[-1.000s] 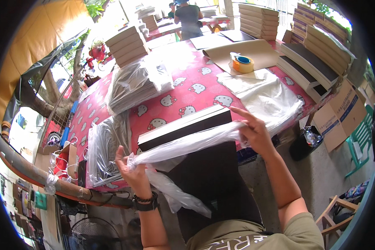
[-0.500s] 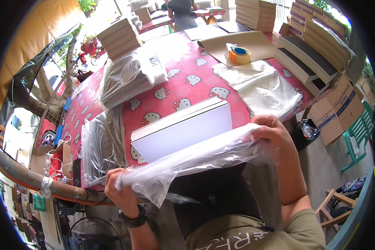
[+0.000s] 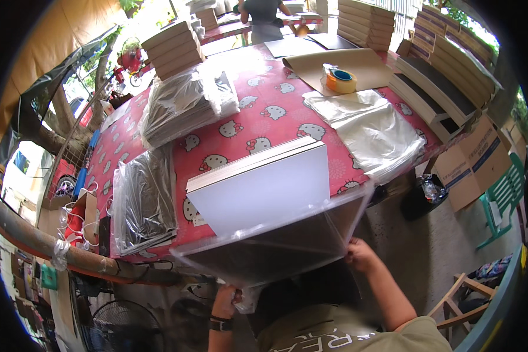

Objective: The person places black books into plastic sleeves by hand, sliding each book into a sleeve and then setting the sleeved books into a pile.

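A clear plastic bag (image 3: 276, 249) is stretched between my two hands at the near edge of the table, its mouth spread wide. My left hand (image 3: 229, 298) is closed on its lower left part, and my right hand (image 3: 361, 254) grips its right side. Just beyond the bag's mouth stands a stack of white boards (image 3: 264, 188), its pale face toward me and its lower edge hidden behind the plastic. Left of it lies a pile of plastic-wrapped dark packs (image 3: 145, 202). To the right is a pile of flat clear bags (image 3: 381, 132).
More wrapped packs (image 3: 188, 105) lie farther left below a stack of brown parcels (image 3: 171, 50). A tape roll (image 3: 339, 81) rests on brown paper (image 3: 372, 63). Thick board stacks (image 3: 434, 97) line the right edge. A person (image 3: 263, 17) stands beyond the table. A fan (image 3: 126, 328) stands below left.
The bag has gone from a bunched strip to a wide-open pouch. Both hands have moved down toward my body, the left also rightward. The board stack stays in place.
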A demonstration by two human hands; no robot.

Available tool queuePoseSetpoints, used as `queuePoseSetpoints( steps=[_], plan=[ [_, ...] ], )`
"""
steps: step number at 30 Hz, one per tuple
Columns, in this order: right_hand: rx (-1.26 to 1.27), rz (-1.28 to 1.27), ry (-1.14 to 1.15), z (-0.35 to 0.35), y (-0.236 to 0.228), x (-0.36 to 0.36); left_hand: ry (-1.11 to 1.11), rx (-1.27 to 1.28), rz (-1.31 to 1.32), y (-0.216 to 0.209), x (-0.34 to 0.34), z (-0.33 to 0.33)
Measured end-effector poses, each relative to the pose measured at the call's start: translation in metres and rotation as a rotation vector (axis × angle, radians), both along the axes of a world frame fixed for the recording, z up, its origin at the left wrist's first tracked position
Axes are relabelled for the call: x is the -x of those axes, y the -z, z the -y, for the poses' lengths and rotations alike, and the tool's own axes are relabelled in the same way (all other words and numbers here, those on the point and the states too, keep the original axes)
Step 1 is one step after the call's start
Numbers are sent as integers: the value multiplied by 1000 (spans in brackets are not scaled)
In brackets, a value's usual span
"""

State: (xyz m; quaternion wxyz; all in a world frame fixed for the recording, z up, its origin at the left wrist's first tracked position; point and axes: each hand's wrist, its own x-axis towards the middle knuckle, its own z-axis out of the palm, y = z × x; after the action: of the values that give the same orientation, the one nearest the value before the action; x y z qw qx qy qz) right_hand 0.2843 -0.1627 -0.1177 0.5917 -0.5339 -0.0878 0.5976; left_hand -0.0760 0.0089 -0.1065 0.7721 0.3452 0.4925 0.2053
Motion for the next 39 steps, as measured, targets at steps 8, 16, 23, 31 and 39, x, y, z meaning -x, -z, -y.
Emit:
queuePoseSetpoints(
  steps=[8,16,23,31,39],
  plan=[
    [416,1124,-85,-36,52,30,196,-674,-646,82,-2,6],
    [188,1465,-15,-30,14,-8,-71,-1033,-730,53,16,-26],
    [-859,219,-1141,-33,-131,32,-672,-1258,-295,-123,2,-54],
    [-240,1010,-1167,-75,-66,53,57,-739,713,-200,-86,-26],
    [-915,932,-291,-120,-173,90,290,-1187,300,-193,-135,-4]
  ],
)
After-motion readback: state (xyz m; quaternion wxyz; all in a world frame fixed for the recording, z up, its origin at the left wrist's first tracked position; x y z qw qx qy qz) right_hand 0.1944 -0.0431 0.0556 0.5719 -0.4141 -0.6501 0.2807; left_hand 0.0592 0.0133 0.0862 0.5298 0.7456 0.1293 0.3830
